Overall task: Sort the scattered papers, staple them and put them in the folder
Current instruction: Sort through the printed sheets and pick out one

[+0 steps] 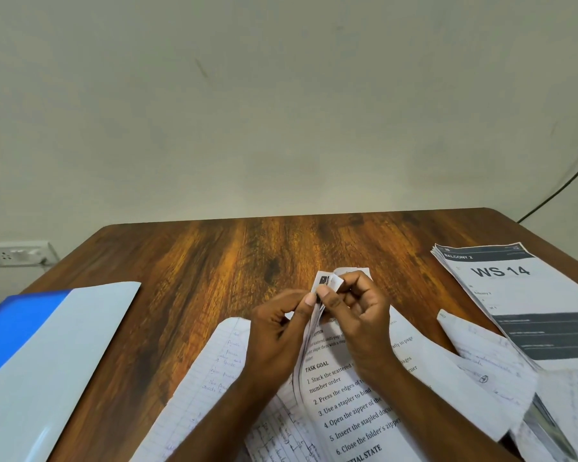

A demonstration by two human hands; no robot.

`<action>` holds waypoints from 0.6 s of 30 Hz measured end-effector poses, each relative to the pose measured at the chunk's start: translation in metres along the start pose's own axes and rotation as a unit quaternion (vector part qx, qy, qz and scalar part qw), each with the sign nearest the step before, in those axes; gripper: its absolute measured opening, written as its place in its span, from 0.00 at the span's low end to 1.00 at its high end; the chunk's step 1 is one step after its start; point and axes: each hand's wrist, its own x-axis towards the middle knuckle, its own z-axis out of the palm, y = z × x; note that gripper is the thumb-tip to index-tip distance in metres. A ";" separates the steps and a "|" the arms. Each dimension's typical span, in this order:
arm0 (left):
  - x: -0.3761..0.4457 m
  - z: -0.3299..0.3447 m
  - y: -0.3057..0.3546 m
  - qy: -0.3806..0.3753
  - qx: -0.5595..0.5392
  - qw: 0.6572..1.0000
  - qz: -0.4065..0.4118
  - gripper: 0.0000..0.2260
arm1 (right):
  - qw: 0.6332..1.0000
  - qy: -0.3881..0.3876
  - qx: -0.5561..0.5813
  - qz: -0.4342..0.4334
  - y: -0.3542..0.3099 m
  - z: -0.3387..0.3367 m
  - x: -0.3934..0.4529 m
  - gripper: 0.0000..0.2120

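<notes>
**Both hands pinching the top corner of the printed sheets**

The left hand [277, 331] and the right hand [357, 315] meet above the middle of the wooden table [214, 261]. Each hand has its fingers curled and pinches the upper corner of the printed papers [351, 405]; the corner is folded and curls up between the thumbs. The top sheet carries typed text, including the heading "TASK GOAL" and a numbered list. The lower part of these sheets lies on the table, near the front edge.

Handwritten lined sheets [211, 371] lie beneath and to the left of the printed papers. More handwritten sheets [488, 371] lie to the right, partly overlapping a stack of printed pages marked "WS 14" [521, 295] at the right side of the table.

The folder [40, 355], blue and translucent white, lies flat at the left edge of the table, well apart from the hands.

A wall socket [14, 253] is on the wall behind the left corner.
</notes>
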 end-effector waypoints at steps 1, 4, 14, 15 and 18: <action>0.000 0.000 -0.001 0.001 -0.001 1.000 -0.001 0.11 | 1.000 0.000 0.006 0.002 0.000 -0.001 0.000 0.12; 0.000 0.001 -0.003 0.001 -0.006 1.000 -0.008 0.11 | 1.000 -0.001 0.018 0.011 0.001 -0.002 0.000 0.11; 0.000 0.002 -0.003 0.009 -0.004 1.000 -0.016 0.09 | 0.999 0.003 0.039 0.027 0.002 -0.002 0.002 0.11; 0.000 0.001 -0.003 0.009 -0.006 1.000 -0.017 0.08 | 0.999 0.003 0.039 0.027 0.001 -0.002 0.002 0.11; -0.001 0.001 -0.003 0.009 -0.003 1.000 -0.020 0.06 | 1.000 -0.002 0.026 0.015 0.002 -0.001 0.001 0.12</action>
